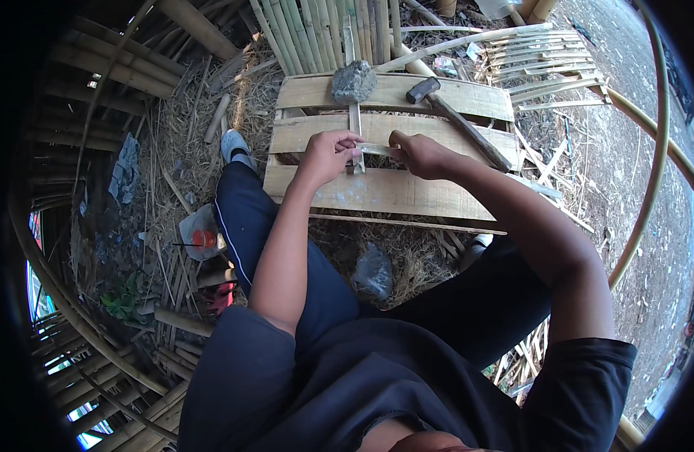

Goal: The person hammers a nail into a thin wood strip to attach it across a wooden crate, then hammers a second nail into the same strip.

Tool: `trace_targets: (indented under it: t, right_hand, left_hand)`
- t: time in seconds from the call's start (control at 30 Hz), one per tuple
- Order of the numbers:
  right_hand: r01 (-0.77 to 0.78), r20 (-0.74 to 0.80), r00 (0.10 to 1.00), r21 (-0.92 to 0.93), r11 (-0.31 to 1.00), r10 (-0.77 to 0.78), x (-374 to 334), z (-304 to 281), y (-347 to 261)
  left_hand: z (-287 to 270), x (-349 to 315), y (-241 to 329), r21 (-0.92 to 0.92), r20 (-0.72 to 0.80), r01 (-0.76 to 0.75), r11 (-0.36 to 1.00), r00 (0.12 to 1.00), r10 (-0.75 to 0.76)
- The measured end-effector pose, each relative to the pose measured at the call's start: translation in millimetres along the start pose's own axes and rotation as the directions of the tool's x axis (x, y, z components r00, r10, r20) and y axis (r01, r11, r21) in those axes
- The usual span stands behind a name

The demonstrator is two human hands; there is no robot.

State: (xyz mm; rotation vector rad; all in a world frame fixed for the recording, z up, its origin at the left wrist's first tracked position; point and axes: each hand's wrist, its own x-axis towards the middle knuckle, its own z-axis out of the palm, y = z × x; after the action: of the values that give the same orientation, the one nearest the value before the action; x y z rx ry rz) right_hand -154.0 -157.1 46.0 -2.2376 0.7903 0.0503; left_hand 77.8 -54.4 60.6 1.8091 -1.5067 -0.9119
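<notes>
Right, the left hand (331,156) is curled in, thumb and forefinger pinching the left end of a short flat piece (378,150) above the middle of the slatted tabletop (422,192). Over on the other end, the right hand (422,156) is closed, fingers folded around it, hiding that end; wood or metal, I can't tell.

Just under the left fingertips runs a long pale strip (355,117), pointing away from the person, its near end lying over the slats. A rough grey rock (353,81) sits across it near the far edge, covering a stretch. To the right, the hammer (469,126) lies slantwise, head away, handle reaching toward the near right corner, close to the right forearm, which itself blocks part of the boards.

Beyond the far edge stand bamboo lengths (309,34); a slatted bamboo frame (546,64) lies off right. Below the near edge, a clear plastic bag (373,271) rests on the straw-littered ground.
</notes>
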Motion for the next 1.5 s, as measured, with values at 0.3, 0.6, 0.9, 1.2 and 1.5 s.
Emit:
trace_targets:
  t: [0.3,0.6,0.9,1.2,1.5]
  right_hand:
    - [0.321,-0.132,0.934,-0.108,0.941,-0.333,2,12,10]
    - [0.297,-0.105,0.935,-0.287,0.911,-0.338,7,20,8]
    - [0.188,-0.071,0.973,-0.321,0.928,-0.222,-6,-1,-11]
    - [-0.701,-0.552,0.705,-0.447,0.556,0.445,-14,-61,17]
    - [-0.520,-0.228,0.854,-0.324,0.790,0.468,-18,-69,54]
  left_hand:
    - [-2,3,-13,0.129,0.041,-0.058,0.990,0.998,0.053]
    - [1,0,-11,0.198,-0.023,0.075,0.977,0.997,-0.072]
    - [8,7,-12,-0.155,0.136,0.425,0.892,0.903,-0.407]
    - [16,8,-17,-0.234,0.139,0.440,0.867,0.898,-0.418]
    - [25,5,-13,-0.175,0.023,0.381,0.908,0.924,-0.383]
